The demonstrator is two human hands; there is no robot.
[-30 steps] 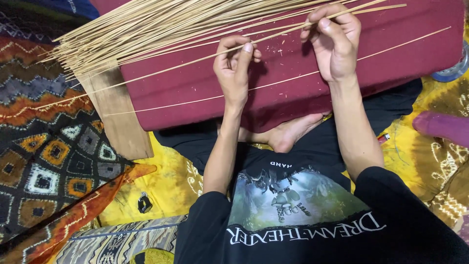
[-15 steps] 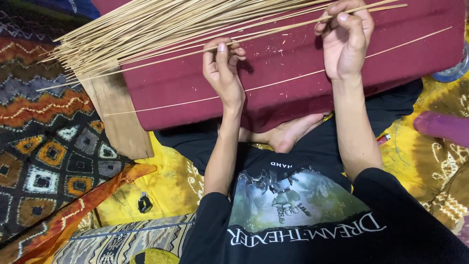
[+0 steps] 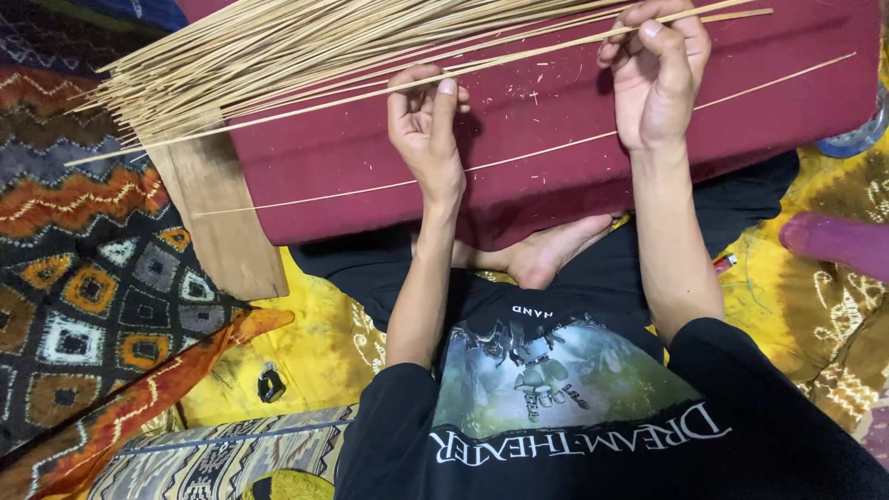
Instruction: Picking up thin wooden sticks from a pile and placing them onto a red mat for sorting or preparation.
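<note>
Since a second earlier, the left hand [image 3: 428, 125] had slid toward nine o'clock along one thin pale bamboo stick [image 3: 519, 61], fingers closed round it; the right hand [image 3: 656, 74] clamped its three o'clock end above the dark red cloth-covered board [image 3: 556, 157].

We see floor covered in patterned cloths: yellow batik cloth [image 3: 315, 343], a dark geometric rug [image 3: 65, 306], an orange strip [image 3: 139, 398].
</note>
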